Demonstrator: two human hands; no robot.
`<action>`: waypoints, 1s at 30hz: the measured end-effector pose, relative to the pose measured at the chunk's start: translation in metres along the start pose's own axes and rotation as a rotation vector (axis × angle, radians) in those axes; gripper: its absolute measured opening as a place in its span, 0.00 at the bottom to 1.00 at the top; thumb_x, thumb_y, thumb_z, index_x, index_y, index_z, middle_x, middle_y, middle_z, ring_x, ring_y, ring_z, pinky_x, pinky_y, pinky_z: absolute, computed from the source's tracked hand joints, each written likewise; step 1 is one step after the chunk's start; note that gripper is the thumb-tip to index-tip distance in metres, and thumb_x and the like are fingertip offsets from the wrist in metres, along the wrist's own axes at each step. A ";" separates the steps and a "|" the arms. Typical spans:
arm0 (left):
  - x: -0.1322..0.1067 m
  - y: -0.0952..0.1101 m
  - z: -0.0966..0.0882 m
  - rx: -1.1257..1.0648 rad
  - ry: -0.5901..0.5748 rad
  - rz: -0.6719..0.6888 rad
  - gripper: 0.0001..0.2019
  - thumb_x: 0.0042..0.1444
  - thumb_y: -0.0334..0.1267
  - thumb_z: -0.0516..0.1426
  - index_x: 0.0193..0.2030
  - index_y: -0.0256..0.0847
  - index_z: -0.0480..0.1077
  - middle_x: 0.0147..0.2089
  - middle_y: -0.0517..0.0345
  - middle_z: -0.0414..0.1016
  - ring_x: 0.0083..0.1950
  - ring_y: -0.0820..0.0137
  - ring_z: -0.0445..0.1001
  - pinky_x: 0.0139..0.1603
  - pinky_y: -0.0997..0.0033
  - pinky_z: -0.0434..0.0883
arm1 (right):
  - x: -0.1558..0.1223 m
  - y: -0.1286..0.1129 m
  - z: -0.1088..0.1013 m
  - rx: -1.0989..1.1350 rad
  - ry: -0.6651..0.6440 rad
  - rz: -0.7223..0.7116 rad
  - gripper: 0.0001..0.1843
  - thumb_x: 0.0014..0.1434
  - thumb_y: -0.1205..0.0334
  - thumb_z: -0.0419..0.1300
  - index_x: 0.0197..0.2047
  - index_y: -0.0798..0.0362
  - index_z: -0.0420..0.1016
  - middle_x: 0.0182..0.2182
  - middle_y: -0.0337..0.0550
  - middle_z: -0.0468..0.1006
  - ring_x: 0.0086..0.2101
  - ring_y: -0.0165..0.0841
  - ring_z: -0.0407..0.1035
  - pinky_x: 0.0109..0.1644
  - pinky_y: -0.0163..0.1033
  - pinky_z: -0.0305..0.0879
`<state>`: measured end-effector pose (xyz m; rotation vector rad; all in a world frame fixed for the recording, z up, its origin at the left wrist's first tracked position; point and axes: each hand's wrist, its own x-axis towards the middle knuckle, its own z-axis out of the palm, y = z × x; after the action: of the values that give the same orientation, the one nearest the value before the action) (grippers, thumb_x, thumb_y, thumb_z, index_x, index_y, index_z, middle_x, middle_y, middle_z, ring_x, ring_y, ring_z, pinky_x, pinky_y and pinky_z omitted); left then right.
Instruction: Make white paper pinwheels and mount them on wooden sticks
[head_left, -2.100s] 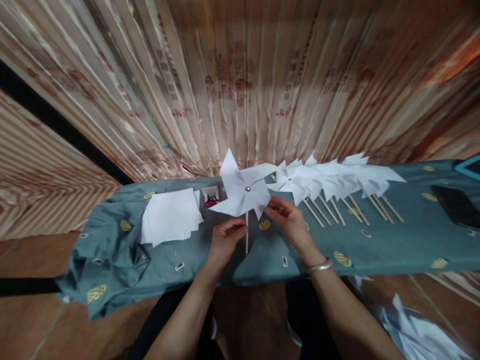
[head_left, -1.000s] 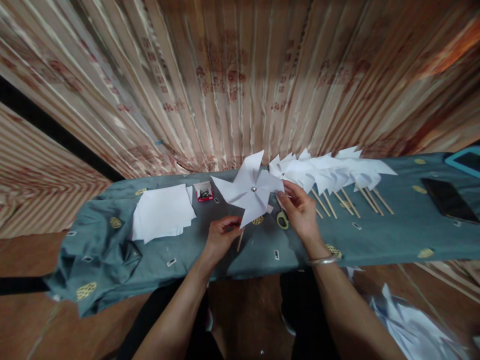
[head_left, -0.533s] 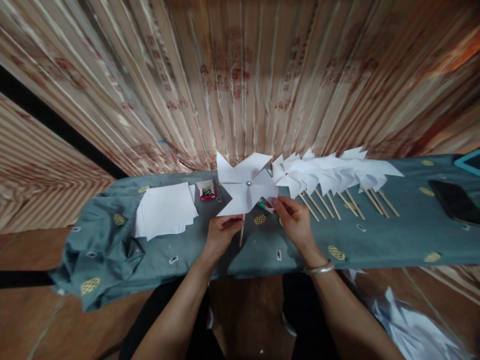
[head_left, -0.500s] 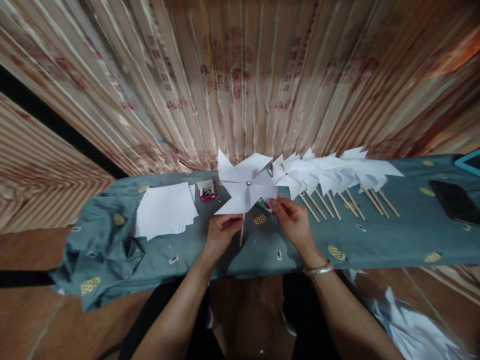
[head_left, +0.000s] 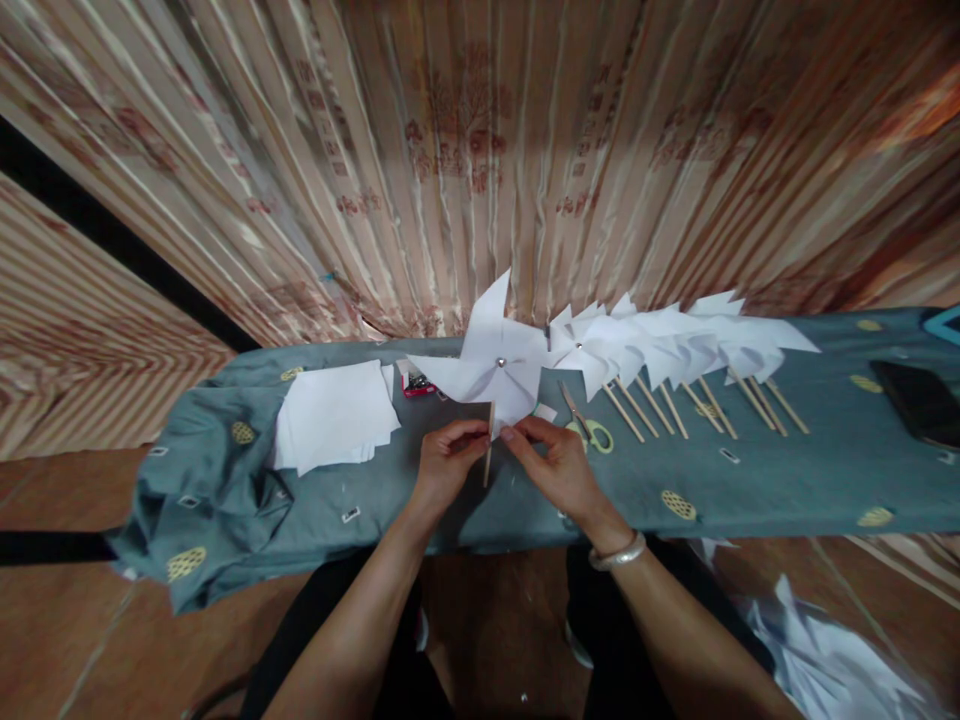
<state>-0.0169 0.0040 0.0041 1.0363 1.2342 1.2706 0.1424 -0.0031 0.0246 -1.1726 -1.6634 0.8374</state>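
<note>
A white paper pinwheel (head_left: 491, 372) with a silver pin at its hub stands upright on a thin wooden stick (head_left: 489, 450). My left hand (head_left: 444, 466) pinches the stick from the left. Beside it, my right hand (head_left: 552, 468) holds its fingertips closed at the stick, just under the lowest blade. Both hands hover over a table draped in a blue-grey patterned cloth (head_left: 750, 470).
A row of several finished pinwheels (head_left: 660, 345) on sticks lies to the right. Green-handled scissors (head_left: 589, 425) lie near my right hand. A stack of white paper squares (head_left: 334, 415) and a small red pin box (head_left: 415, 381) sit left. A dark phone (head_left: 919, 400) lies far right. Paper scraps (head_left: 832, 665) lie on the floor.
The pinwheel's blades have turned. My right hand has come down from the blade edge to the stick beside my left hand, uncovering the scissors.
</note>
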 end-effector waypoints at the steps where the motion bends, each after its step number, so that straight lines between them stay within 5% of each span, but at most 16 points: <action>1: 0.000 0.001 0.000 -0.022 0.006 -0.009 0.08 0.37 0.36 0.66 0.29 0.41 0.80 0.30 0.58 0.81 0.33 0.69 0.76 0.41 0.70 0.72 | -0.001 0.000 0.000 -0.024 -0.017 -0.019 0.15 0.63 0.53 0.58 0.31 0.53 0.78 0.28 0.40 0.79 0.31 0.32 0.72 0.38 0.36 0.64; 5: 0.000 0.003 0.000 -0.103 0.025 -0.046 0.09 0.36 0.36 0.67 0.29 0.41 0.80 0.29 0.59 0.81 0.32 0.70 0.76 0.40 0.70 0.72 | -0.004 0.004 0.002 -0.124 -0.153 0.002 0.11 0.61 0.54 0.62 0.37 0.52 0.80 0.34 0.43 0.83 0.35 0.36 0.75 0.40 0.38 0.66; 9: -0.001 0.005 0.000 -0.146 0.034 -0.068 0.11 0.36 0.37 0.69 0.30 0.40 0.80 0.30 0.59 0.82 0.31 0.71 0.76 0.39 0.71 0.72 | -0.007 0.007 0.008 -0.190 -0.269 0.055 0.08 0.60 0.57 0.63 0.33 0.52 0.80 0.29 0.41 0.82 0.29 0.33 0.73 0.33 0.36 0.62; 16: -0.005 0.004 0.002 -0.166 0.002 -0.087 0.12 0.35 0.38 0.71 0.30 0.41 0.81 0.31 0.58 0.82 0.34 0.69 0.77 0.42 0.68 0.73 | -0.006 0.003 0.017 -0.194 -0.237 0.073 0.09 0.62 0.64 0.60 0.30 0.53 0.79 0.26 0.39 0.80 0.27 0.31 0.72 0.32 0.34 0.60; 20: -0.005 0.005 0.000 -0.130 0.018 -0.089 0.11 0.35 0.38 0.70 0.29 0.41 0.81 0.31 0.58 0.83 0.34 0.68 0.78 0.44 0.67 0.73 | -0.003 0.004 0.007 -0.156 -0.231 0.040 0.10 0.62 0.60 0.60 0.32 0.52 0.80 0.27 0.39 0.81 0.28 0.31 0.72 0.32 0.35 0.61; 22: -0.005 0.006 -0.002 -0.098 0.027 -0.095 0.12 0.35 0.39 0.70 0.30 0.42 0.81 0.32 0.58 0.83 0.35 0.67 0.78 0.45 0.66 0.73 | 0.002 0.009 -0.006 -0.104 -0.137 0.043 0.12 0.61 0.55 0.60 0.33 0.52 0.80 0.28 0.40 0.81 0.28 0.31 0.72 0.32 0.35 0.62; 27: -0.007 0.005 -0.006 -0.048 -0.036 -0.144 0.12 0.33 0.41 0.71 0.28 0.42 0.81 0.32 0.56 0.83 0.36 0.65 0.79 0.46 0.64 0.74 | 0.021 0.028 -0.045 0.065 0.370 0.108 0.14 0.58 0.50 0.62 0.36 0.52 0.80 0.31 0.42 0.82 0.32 0.34 0.73 0.38 0.40 0.68; 30: -0.009 0.003 -0.006 -0.008 -0.093 -0.165 0.13 0.33 0.41 0.71 0.29 0.42 0.82 0.31 0.56 0.83 0.35 0.64 0.79 0.44 0.65 0.74 | 0.028 0.033 -0.053 0.176 0.433 0.083 0.17 0.54 0.50 0.66 0.43 0.50 0.79 0.41 0.46 0.83 0.40 0.37 0.76 0.48 0.44 0.70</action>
<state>-0.0219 -0.0057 0.0074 0.9569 1.2161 1.0877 0.1991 0.0356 0.0228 -1.2049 -1.1728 0.7036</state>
